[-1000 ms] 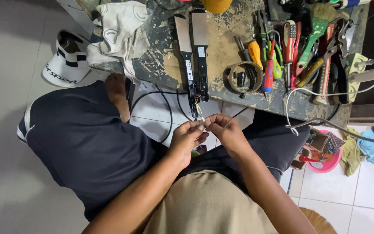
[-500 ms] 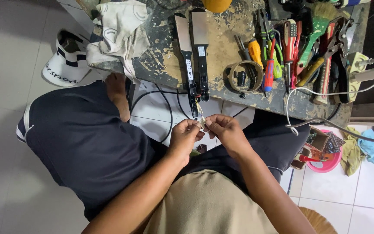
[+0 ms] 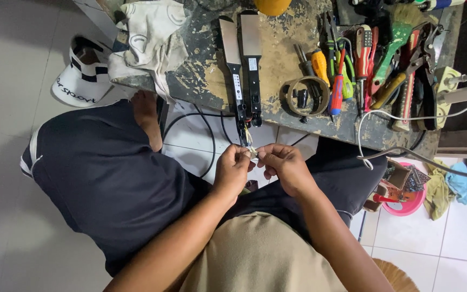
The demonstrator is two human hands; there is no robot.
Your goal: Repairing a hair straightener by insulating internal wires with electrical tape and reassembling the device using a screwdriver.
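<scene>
Both hands pinched shut on wire ends (image 3: 251, 153): left hand (image 3: 232, 170), right hand (image 3: 283, 167). Hair straightener (image 3: 242, 65) on table (image 3: 287, 54) at 12 o'clock; screwdrivers (image 3: 341, 70) at 1 o'clock.

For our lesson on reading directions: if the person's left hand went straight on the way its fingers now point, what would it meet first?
The left hand points toward the right hand; it would likely meet the thin wires pinched between them, then the right hand's fingertips. Depth is unclear.

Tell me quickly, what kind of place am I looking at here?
Probably a small home repair corner: a worn, stained workbench crowded with screwdrivers and pliers, and a hair straightener whose wires both hands pinch over a tiled floor.
</scene>
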